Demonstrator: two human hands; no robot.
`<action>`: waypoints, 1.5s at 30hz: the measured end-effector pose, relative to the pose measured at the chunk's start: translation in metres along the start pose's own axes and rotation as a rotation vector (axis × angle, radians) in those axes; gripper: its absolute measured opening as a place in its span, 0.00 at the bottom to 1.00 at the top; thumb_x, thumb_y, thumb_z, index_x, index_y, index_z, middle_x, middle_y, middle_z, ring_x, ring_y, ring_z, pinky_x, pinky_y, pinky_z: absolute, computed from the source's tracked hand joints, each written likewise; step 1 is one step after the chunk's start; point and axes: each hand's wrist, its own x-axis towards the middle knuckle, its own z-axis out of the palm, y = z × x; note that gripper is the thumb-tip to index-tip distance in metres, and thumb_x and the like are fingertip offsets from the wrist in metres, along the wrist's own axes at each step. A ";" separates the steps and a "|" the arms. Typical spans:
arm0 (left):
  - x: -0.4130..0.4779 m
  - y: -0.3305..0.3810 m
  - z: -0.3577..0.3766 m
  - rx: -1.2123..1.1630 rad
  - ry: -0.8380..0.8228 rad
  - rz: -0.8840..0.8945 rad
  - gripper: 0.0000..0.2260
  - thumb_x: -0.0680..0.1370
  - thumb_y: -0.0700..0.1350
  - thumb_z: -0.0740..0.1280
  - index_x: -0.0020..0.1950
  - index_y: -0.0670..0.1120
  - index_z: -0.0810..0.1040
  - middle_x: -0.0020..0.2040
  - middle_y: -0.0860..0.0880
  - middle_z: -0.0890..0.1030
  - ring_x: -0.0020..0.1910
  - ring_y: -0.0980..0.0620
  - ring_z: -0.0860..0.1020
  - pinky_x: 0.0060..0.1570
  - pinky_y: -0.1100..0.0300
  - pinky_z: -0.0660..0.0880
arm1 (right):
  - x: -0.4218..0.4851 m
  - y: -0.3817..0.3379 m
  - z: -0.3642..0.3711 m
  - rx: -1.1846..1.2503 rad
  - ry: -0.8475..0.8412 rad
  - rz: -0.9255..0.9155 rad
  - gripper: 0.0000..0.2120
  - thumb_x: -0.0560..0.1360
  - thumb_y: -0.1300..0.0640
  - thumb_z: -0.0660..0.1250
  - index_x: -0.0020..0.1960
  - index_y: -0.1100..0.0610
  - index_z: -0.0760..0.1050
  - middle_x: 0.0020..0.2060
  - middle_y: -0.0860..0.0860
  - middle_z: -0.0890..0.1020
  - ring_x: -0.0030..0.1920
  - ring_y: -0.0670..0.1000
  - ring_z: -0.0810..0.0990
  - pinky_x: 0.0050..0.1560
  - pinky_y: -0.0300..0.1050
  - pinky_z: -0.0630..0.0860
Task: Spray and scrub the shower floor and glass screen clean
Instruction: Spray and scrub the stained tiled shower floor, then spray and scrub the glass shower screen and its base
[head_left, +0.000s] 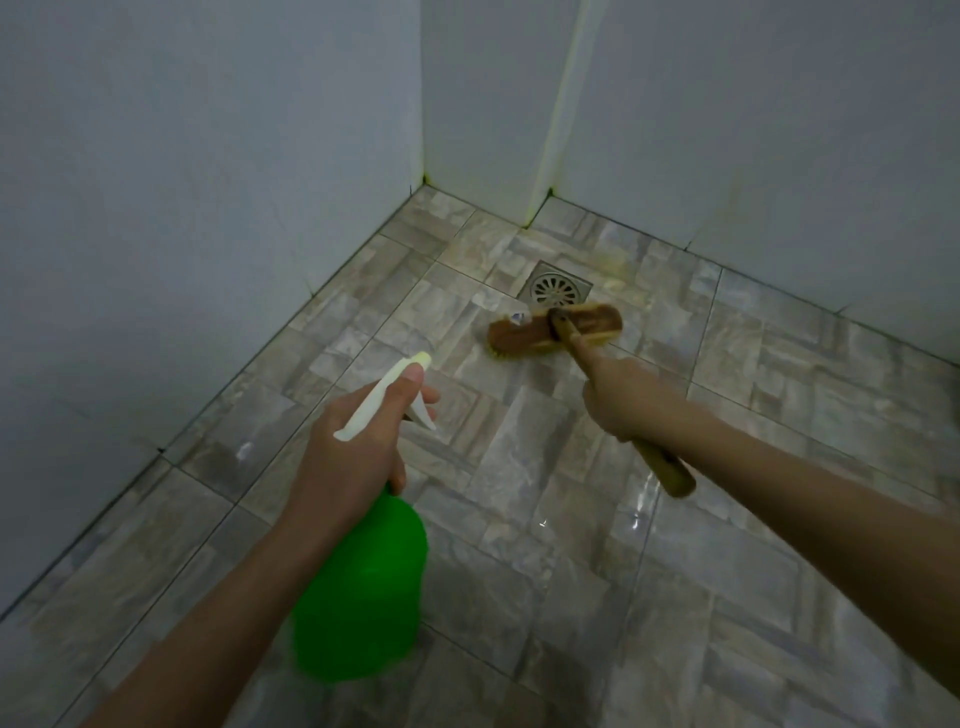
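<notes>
My left hand grips the neck of a green spray bottle, thumb lying along its pale white nozzle head and a finger at the trigger; the nozzle points at the floor ahead. My right hand grips the wooden handle of a scrub brush. The brush's brown head with yellowish bristles lies on the wet grey tiled shower floor, just in front of the square metal drain. The handle's end sticks out behind my right hand.
Pale walls close the corner on the left and at the back, and a vertical white strip runs down to the floor behind the drain. Yellowish stains mark the tiles around the drain. Open tiled floor stretches to the right and towards me.
</notes>
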 end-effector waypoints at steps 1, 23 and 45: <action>0.002 0.001 -0.001 0.002 -0.001 0.002 0.20 0.69 0.73 0.61 0.45 0.63 0.85 0.45 0.45 0.87 0.25 0.44 0.75 0.30 0.54 0.73 | 0.008 0.001 -0.002 -0.020 0.018 -0.002 0.35 0.80 0.62 0.53 0.78 0.40 0.40 0.35 0.54 0.72 0.28 0.51 0.76 0.21 0.40 0.68; 0.028 0.007 0.028 0.022 -0.026 -0.004 0.14 0.75 0.68 0.60 0.45 0.66 0.84 0.50 0.55 0.86 0.30 0.39 0.77 0.32 0.52 0.73 | 0.060 0.039 -0.037 0.299 0.139 0.028 0.30 0.80 0.61 0.57 0.79 0.47 0.53 0.45 0.58 0.75 0.30 0.53 0.75 0.24 0.41 0.70; -0.199 0.563 0.063 0.108 -0.207 -0.030 0.11 0.82 0.56 0.60 0.52 0.60 0.82 0.36 0.58 0.84 0.21 0.59 0.71 0.26 0.69 0.70 | -0.384 0.059 -0.481 0.582 0.246 0.325 0.31 0.79 0.62 0.58 0.78 0.43 0.55 0.32 0.53 0.76 0.27 0.51 0.75 0.19 0.31 0.67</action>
